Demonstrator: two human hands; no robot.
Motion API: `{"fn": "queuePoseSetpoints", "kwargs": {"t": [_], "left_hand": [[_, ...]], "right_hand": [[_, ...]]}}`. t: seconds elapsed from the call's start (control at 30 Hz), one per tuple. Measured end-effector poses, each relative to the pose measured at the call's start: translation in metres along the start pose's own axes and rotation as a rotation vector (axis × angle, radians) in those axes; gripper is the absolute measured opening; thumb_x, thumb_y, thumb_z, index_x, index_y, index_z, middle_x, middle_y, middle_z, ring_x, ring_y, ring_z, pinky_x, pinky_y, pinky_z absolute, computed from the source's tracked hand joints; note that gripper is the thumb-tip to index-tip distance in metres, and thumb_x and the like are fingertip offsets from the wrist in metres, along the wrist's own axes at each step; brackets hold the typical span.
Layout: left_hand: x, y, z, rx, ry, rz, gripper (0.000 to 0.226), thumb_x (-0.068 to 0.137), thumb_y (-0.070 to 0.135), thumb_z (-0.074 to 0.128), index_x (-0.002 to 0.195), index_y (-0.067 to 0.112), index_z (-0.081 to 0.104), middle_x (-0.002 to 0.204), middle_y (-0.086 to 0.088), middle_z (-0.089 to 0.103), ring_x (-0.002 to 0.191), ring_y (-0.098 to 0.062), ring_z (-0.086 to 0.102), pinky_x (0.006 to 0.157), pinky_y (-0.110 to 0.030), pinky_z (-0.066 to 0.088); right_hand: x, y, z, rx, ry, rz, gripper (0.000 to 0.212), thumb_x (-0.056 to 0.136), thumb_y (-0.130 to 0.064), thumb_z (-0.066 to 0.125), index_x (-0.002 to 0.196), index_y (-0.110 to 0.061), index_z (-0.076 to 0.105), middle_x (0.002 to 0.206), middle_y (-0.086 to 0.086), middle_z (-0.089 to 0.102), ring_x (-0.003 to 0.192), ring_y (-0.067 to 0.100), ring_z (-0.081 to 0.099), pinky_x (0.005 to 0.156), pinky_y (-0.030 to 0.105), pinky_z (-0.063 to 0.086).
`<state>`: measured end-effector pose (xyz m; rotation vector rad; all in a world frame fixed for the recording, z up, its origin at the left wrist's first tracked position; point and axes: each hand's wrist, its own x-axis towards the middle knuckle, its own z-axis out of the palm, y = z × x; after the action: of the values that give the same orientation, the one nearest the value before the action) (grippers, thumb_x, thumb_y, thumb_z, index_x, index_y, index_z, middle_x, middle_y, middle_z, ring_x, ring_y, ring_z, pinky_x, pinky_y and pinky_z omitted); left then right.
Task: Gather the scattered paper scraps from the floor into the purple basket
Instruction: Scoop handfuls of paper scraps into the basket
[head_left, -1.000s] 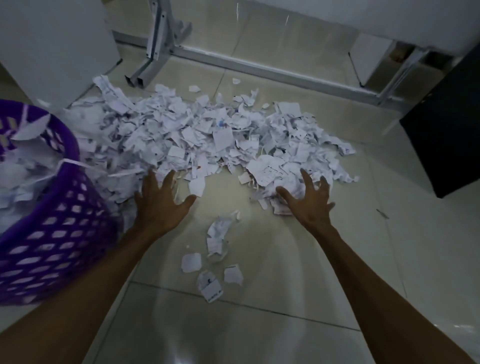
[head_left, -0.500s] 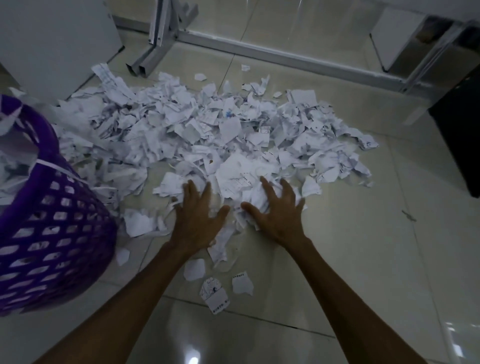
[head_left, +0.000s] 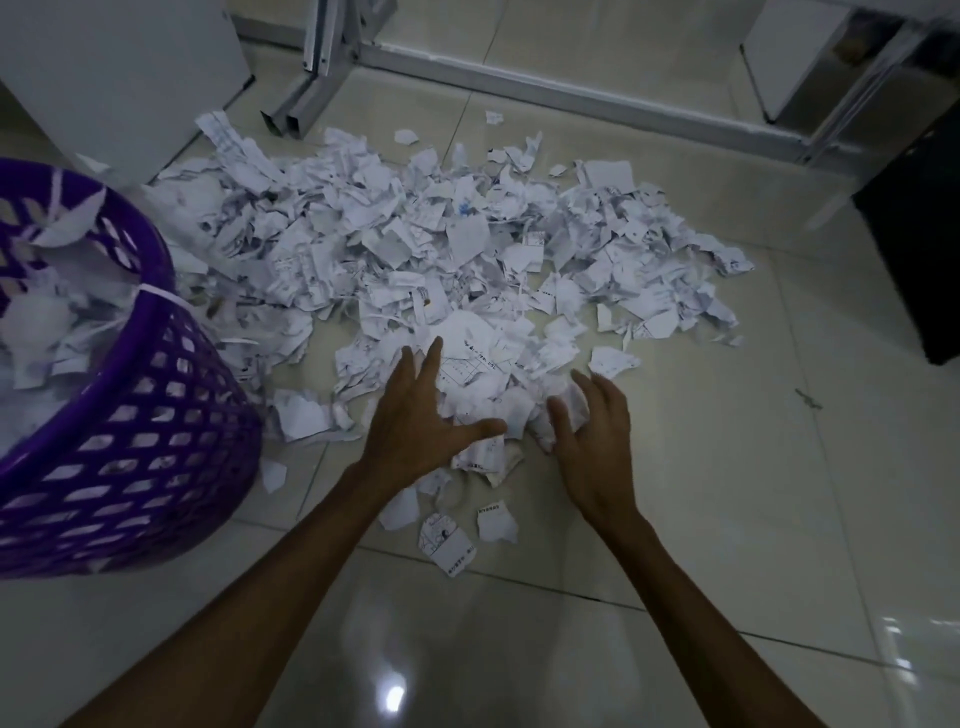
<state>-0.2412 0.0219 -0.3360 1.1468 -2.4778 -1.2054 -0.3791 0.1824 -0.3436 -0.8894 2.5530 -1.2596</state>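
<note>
Pressing my left hand (head_left: 415, 431) — fingers spread — and curled right hand (head_left: 597, 441) around torn white paper scraps (head_left: 467, 260) mid-frame; purple plastic lattice basket (head_left: 130, 447) at left.

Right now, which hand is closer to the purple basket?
Left. The left hand is on the scraps just right of the purple basket; the right hand is farther right, beyond the left one.

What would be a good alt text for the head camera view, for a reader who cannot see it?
Two bare hands, the left hand and the right hand, press together a clump of torn white paper scraps at the near edge of a large pile on a tiled floor. A purple basket, already holding scraps, stands at the left.
</note>
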Motion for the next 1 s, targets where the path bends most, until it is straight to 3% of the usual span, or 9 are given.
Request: {"fn": "queuePoseSetpoints", "kwargs": {"t": [0.1, 0.23, 0.33, 0.4, 0.47, 0.6, 0.73, 0.83, 1.0], "left_hand": [[0.004, 0.004, 0.011, 0.167, -0.05, 0.0, 0.141, 0.047, 0.08, 0.072, 0.155, 0.025, 0.0, 0.162, -0.015, 0.001, 0.148, -0.031, 0.002, 0.117, -0.051, 0.015], [0.004, 0.001, 0.021, 0.095, 0.047, 0.052, 0.124, 0.056, 0.053, 0.087, 0.153, 0.018, 0.019, 0.147, -0.017, 0.036, 0.135, -0.033, 0.029, 0.108, -0.039, 0.027], [-0.006, -0.001, 0.026, -0.175, 0.107, 0.047, 0.109, 0.061, 0.039, 0.09, 0.15, 0.02, 0.031, 0.142, -0.008, 0.045, 0.129, -0.023, 0.041, 0.096, -0.029, 0.038], [-0.014, -0.002, 0.027, -0.32, 0.118, 0.049, 0.098, 0.064, 0.033, 0.09, 0.146, 0.019, 0.038, 0.142, 0.0, 0.048, 0.126, -0.013, 0.047, 0.096, -0.023, 0.042], [-0.018, -0.002, 0.025, -0.405, 0.106, 0.068, 0.085, 0.067, 0.028, 0.089, 0.14, 0.019, 0.047, 0.127, 0.008, 0.057, 0.11, -0.002, 0.055, 0.087, -0.008, 0.044], [-0.019, -0.001, 0.018, -0.399, 0.032, 0.085, 0.069, 0.066, 0.024, 0.089, 0.126, 0.032, 0.055, 0.102, 0.023, 0.055, 0.094, 0.012, 0.053, 0.069, 0.0, 0.041], [-0.018, 0.005, 0.013, -0.478, -0.07, 0.07, 0.062, 0.068, 0.023, 0.087, 0.123, 0.029, 0.059, 0.108, 0.015, 0.066, 0.102, -0.001, 0.063, 0.077, -0.006, 0.046], [-0.019, 0.009, 0.008, -0.469, -0.085, 0.12, 0.047, 0.068, 0.028, 0.083, 0.109, 0.034, 0.064, 0.1, 0.016, 0.071, 0.096, -0.002, 0.066, 0.077, -0.016, 0.051], [-0.019, 0.012, 0.008, -0.372, -0.034, 0.215, 0.031, 0.075, 0.017, 0.082, 0.098, 0.003, 0.069, 0.094, -0.013, 0.067, 0.096, -0.029, 0.063, 0.083, -0.045, 0.053]], "right_hand": [[-0.005, 0.005, 0.006, -0.158, -0.166, 0.022, 0.063, 0.098, -0.055, 0.041, 0.144, -0.012, 0.045, 0.146, 0.01, 0.045, 0.133, 0.026, 0.035, 0.106, 0.025, 0.022], [-0.006, -0.004, 0.015, -0.06, -0.255, 0.021, 0.053, 0.092, -0.05, 0.06, 0.132, -0.016, 0.053, 0.135, 0.006, 0.051, 0.126, 0.023, 0.038, 0.101, 0.027, 0.027], [-0.005, -0.015, 0.017, 0.123, -0.282, 0.018, 0.047, 0.084, -0.049, 0.071, 0.122, -0.026, 0.057, 0.119, -0.004, 0.064, 0.115, 0.019, 0.057, 0.101, 0.033, 0.042], [-0.007, -0.024, 0.014, 0.277, -0.287, 0.051, 0.048, 0.079, -0.045, 0.078, 0.119, -0.04, 0.053, 0.113, -0.019, 0.066, 0.106, 0.001, 0.063, 0.09, 0.022, 0.052], [-0.009, -0.028, 0.012, 0.34, -0.305, 0.079, 0.049, 0.076, -0.041, 0.083, 0.116, -0.045, 0.055, 0.105, -0.028, 0.066, 0.098, -0.012, 0.062, 0.078, 0.007, 0.048], [-0.006, -0.033, 0.012, 0.528, -0.388, 0.203, 0.053, 0.072, -0.031, 0.088, 0.12, -0.026, 0.066, 0.11, -0.013, 0.072, 0.102, 0.003, 0.067, 0.082, 0.019, 0.055], [-0.001, -0.041, 0.013, 0.682, -0.417, 0.221, 0.05, 0.076, -0.011, 0.084, 0.122, -0.015, 0.065, 0.112, 0.0, 0.074, 0.104, 0.017, 0.069, 0.087, 0.031, 0.058], [0.0, -0.045, 0.016, 0.748, -0.403, 0.278, 0.053, 0.076, -0.007, 0.082, 0.125, -0.013, 0.062, 0.116, 0.004, 0.072, 0.109, 0.024, 0.067, 0.091, 0.037, 0.056], [-0.003, -0.051, 0.023, 0.815, -0.393, 0.342, 0.057, 0.077, -0.006, 0.081, 0.129, -0.008, 0.057, 0.118, 0.011, 0.07, 0.109, 0.029, 0.067, 0.09, 0.041, 0.057]]}}
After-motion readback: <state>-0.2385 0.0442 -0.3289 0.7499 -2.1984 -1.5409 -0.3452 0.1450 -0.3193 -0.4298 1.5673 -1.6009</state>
